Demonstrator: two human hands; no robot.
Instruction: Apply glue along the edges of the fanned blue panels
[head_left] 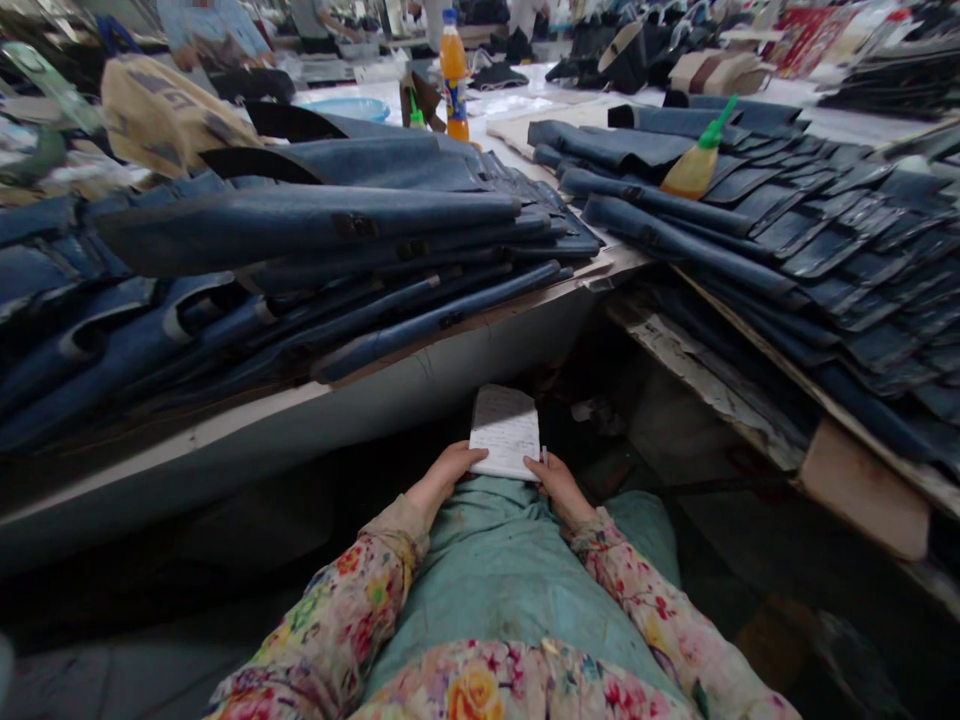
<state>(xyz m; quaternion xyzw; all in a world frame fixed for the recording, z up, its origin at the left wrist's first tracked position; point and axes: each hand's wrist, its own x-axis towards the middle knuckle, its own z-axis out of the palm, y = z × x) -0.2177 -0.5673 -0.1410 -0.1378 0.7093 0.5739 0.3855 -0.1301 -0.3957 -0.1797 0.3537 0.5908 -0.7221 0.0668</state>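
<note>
A small white notepad (505,430) with handwriting rests on my lap, on a green apron (495,570). My left hand (444,478) grips its lower left corner, fingers curled on the edge. My right hand (556,482) holds the lower right corner, and a thin pen (544,456) sticks up between its fingers. Both sleeves are floral.
Stacks of dark blue leather pieces (300,250) cover the white table (450,370) on the left and the wooden bench (795,250) on the right. A yellow glue bottle (695,160) lies on the right stack; an orange drink bottle (453,75) stands behind. Other people sit far back.
</note>
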